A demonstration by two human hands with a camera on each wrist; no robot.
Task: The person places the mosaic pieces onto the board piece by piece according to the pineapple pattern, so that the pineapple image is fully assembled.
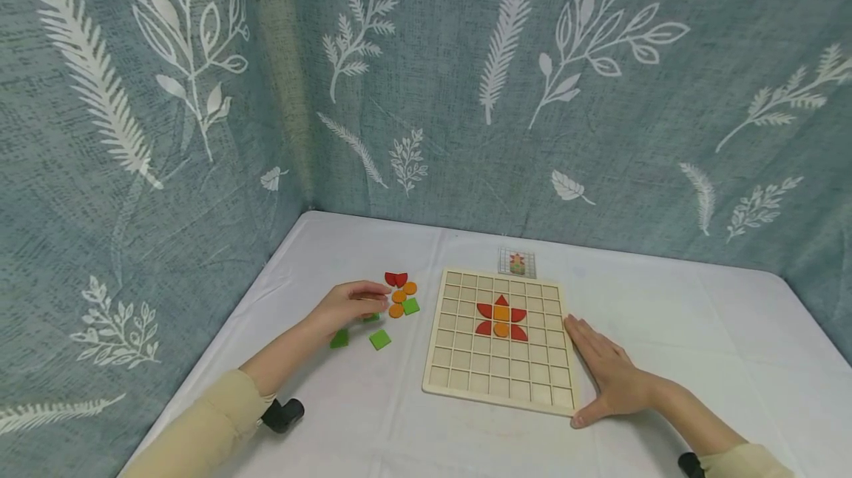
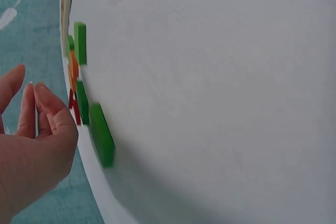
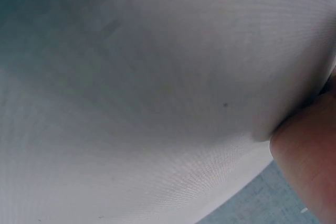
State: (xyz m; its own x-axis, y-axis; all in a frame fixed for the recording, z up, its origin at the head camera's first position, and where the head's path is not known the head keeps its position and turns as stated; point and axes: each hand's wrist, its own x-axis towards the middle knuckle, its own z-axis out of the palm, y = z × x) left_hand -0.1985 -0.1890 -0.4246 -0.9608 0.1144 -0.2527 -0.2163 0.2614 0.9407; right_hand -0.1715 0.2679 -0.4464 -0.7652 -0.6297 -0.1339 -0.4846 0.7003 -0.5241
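Observation:
My left hand [image 1: 351, 305] hovers over loose flat pieces left of the board, fingers loosely bent and nothing visible between them. Under and around it lie a green square [image 1: 380, 340], a green piece [image 1: 339, 339] and another green piece [image 1: 371, 318] partly hidden by the hand. Just right of the fingertips sit several orange discs [image 1: 399, 296], a second green square [image 1: 410, 305] and two red pieces [image 1: 396, 280]. My right hand [image 1: 609, 374] rests along the right edge of the wooden grid board [image 1: 466, 378], fingers extended. On the board, red pieces [image 1: 519, 332] surround an orange square [image 1: 501, 313] and an orange disc [image 1: 501, 329].
A small card [image 1: 517, 263] with a grid and a coloured figure lies behind the board. White cloth [image 1: 665, 300] covers the table, and a patterned blue-green curtain [image 1: 439, 93] hangs along its back and left sides.

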